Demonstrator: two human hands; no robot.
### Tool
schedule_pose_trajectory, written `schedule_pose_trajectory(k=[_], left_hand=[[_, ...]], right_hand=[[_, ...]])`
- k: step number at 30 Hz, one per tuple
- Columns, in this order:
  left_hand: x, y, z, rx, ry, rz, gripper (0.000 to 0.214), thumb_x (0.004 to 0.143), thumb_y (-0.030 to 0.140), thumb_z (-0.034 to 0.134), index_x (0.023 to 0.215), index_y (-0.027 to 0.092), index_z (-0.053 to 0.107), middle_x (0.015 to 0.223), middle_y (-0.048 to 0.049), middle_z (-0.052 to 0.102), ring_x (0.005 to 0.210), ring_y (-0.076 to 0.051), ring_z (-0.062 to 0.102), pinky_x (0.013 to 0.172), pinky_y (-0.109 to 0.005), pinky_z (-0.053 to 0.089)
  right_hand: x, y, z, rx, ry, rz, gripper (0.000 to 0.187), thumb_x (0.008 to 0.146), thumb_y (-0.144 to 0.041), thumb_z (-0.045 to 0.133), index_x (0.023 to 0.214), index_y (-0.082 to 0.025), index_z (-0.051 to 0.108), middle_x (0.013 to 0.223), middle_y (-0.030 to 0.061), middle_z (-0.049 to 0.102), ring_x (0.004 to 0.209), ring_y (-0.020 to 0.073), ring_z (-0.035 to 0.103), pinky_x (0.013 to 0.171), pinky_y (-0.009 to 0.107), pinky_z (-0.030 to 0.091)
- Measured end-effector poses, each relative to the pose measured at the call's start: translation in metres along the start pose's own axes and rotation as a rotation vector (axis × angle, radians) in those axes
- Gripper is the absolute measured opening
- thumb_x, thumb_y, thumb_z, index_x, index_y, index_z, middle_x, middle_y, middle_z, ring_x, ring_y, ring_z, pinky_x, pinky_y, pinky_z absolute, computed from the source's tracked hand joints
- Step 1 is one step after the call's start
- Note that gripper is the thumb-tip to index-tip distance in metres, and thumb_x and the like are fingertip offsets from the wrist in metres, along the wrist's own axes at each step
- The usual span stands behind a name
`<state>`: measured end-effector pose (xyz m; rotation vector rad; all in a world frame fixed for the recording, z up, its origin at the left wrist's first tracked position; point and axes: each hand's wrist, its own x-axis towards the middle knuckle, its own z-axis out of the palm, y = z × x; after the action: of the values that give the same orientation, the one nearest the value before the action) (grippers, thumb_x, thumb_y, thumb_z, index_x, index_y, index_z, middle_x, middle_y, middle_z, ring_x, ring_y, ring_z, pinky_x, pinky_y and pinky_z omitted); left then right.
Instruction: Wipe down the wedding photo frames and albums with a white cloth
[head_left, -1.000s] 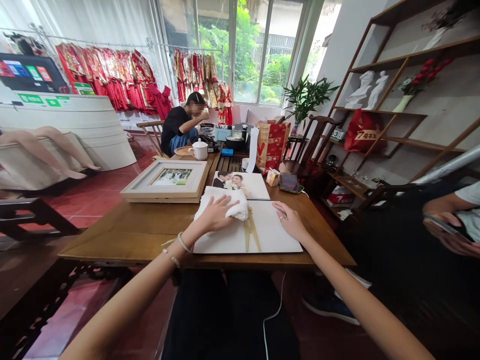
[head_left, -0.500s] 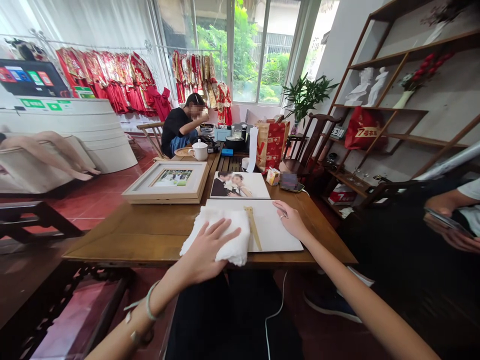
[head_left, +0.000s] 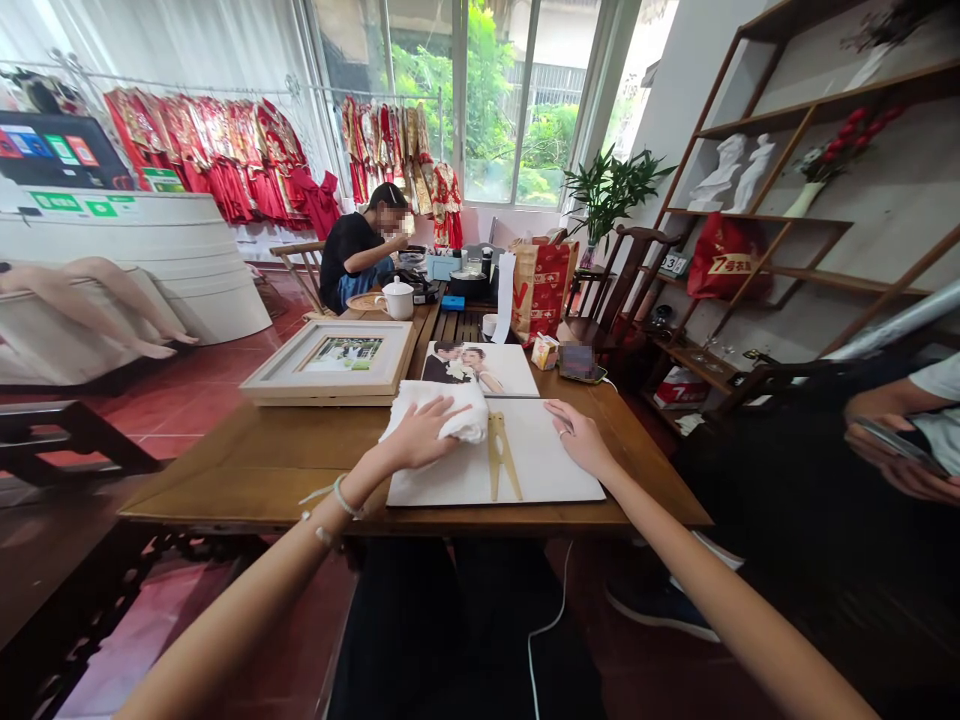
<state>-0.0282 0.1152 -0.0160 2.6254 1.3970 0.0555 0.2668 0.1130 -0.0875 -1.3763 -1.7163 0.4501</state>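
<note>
My left hand (head_left: 426, 430) lies over a bunched white cloth (head_left: 469, 415), its fingers stretched across the top, holding it against the upper left of a flat white board (head_left: 442, 487). A gold, narrow V-shaped piece or marking (head_left: 504, 460) shows at the middle of the board. On the board's right part rests my right hand (head_left: 581, 437), fingers extended and nothing visibly gripped; one finger wears a ring. Just beyond the board is a wedding photo panel (head_left: 517, 365) of a couple. Whether board and panel are joined I cannot tell.
A pale wooden picture frame (head_left: 259, 388) lies left on the brown table (head_left: 247, 480). Behind stand a lidded white mug (head_left: 397, 299), a red-brown paper bag (head_left: 541, 290), a small box (head_left: 545, 350) and a phone (head_left: 581, 364). One person sits across; another, right, holds a phone.
My left hand has moved the cloth away from me and slightly left, uncovering the board's lower left and the rest of the gold V shape. My right hand stays in place.
</note>
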Motion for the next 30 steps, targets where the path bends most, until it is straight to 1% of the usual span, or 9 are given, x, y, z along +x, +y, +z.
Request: schedule_pose_trajectory(k=[4, 6, 9, 12, 15, 20, 23, 26, 30], left_hand=[[0.018, -0.009, -0.005, 0.007, -0.025, -0.039, 0.058, 0.088, 0.038, 0.031, 0.144, 0.023, 0.025, 0.150, -0.0106, 0.023, 0.138, -0.029, 0.017, 0.106, -0.057, 0.018], [0.019, -0.008, -0.005, 0.009, -0.019, -0.049, 0.058, 0.089, 0.038, 0.030, 0.144, 0.023, 0.025, 0.150, -0.0107, 0.023, 0.138, -0.029, 0.017, 0.107, -0.056, 0.018], [0.010, -0.001, -0.001, 0.022, 0.018, -0.054, 0.056, 0.089, 0.036, 0.030, 0.144, 0.025, 0.024, 0.150, -0.0118, 0.022, 0.139, -0.028, 0.015, 0.106, -0.057, 0.016], [-0.007, 0.010, 0.004, 0.072, 0.059, -0.062, 0.061, 0.085, 0.027, 0.039, 0.144, 0.025, 0.025, 0.150, -0.0126, 0.022, 0.139, -0.029, 0.014, 0.106, -0.057, 0.015], [-0.033, 0.023, 0.010, 0.097, 0.081, -0.050, 0.068, 0.078, 0.023, 0.047, 0.143, 0.025, 0.028, 0.151, -0.0120, 0.021, 0.139, -0.030, 0.013, 0.107, -0.057, 0.014], [-0.083, 0.041, 0.024, 0.090, 0.113, 0.000, 0.075, 0.074, 0.026, 0.052, 0.144, 0.029, 0.024, 0.152, -0.0086, 0.018, 0.140, -0.030, 0.009, 0.109, -0.057, 0.011], [-0.101, 0.048, 0.030, 0.084, 0.137, 0.010, 0.075, 0.076, 0.029, 0.052, 0.144, 0.030, 0.023, 0.153, -0.0070, 0.016, 0.139, -0.031, 0.009, 0.109, -0.058, 0.010], [-0.101, 0.050, 0.027, 0.087, 0.107, -0.003, 0.074, 0.077, 0.033, 0.053, 0.144, 0.031, 0.023, 0.152, -0.0074, 0.018, 0.139, -0.031, 0.011, 0.109, -0.058, 0.012], [-0.075, 0.044, 0.016, 0.102, 0.043, -0.035, 0.071, 0.078, 0.030, 0.052, 0.144, 0.029, 0.025, 0.151, -0.0096, 0.020, 0.139, -0.031, 0.011, 0.108, -0.057, 0.014]], right_hand=[[0.000, 0.001, 0.000, 0.016, -0.010, -0.001, 0.038, 0.082, -0.015, 0.044, 0.119, -0.021, 0.055, 0.121, 0.0094, 0.063, 0.119, 0.0193, 0.054, 0.103, 0.040, 0.039], [0.000, 0.000, 0.000, 0.017, -0.004, 0.000, 0.038, 0.082, -0.015, 0.044, 0.118, -0.022, 0.055, 0.121, 0.0082, 0.063, 0.119, 0.0193, 0.053, 0.104, 0.041, 0.038], [0.000, -0.002, 0.000, 0.012, 0.006, 0.008, 0.038, 0.082, -0.014, 0.045, 0.117, -0.023, 0.056, 0.120, 0.0075, 0.063, 0.120, 0.0193, 0.053, 0.104, 0.041, 0.037], [0.000, -0.002, 0.000, 0.011, 0.010, 0.010, 0.039, 0.081, -0.014, 0.045, 0.117, -0.022, 0.057, 0.120, 0.0077, 0.064, 0.119, 0.0195, 0.054, 0.104, 0.041, 0.037], [0.000, -0.001, 0.000, 0.012, 0.007, 0.005, 0.039, 0.081, -0.014, 0.045, 0.118, -0.023, 0.056, 0.120, 0.0071, 0.063, 0.119, 0.0194, 0.053, 0.104, 0.041, 0.037], [0.000, 0.000, 0.000, -0.002, -0.007, -0.004, 0.040, 0.082, -0.014, 0.043, 0.119, -0.022, 0.055, 0.122, 0.0085, 0.062, 0.120, 0.0192, 0.052, 0.104, 0.040, 0.038], [-0.001, -0.001, -0.001, -0.009, -0.005, -0.004, 0.040, 0.082, -0.013, 0.042, 0.119, -0.022, 0.055, 0.121, 0.0089, 0.063, 0.119, 0.0190, 0.054, 0.104, 0.040, 0.038], [-0.001, -0.003, -0.001, -0.010, -0.005, -0.006, 0.039, 0.082, -0.013, 0.042, 0.118, -0.021, 0.056, 0.121, 0.0087, 0.063, 0.118, 0.0189, 0.054, 0.104, 0.040, 0.038], [0.000, -0.002, 0.000, -0.002, -0.005, 0.001, 0.039, 0.082, -0.014, 0.043, 0.119, -0.020, 0.056, 0.121, 0.0091, 0.062, 0.120, 0.0198, 0.052, 0.104, 0.040, 0.037]])
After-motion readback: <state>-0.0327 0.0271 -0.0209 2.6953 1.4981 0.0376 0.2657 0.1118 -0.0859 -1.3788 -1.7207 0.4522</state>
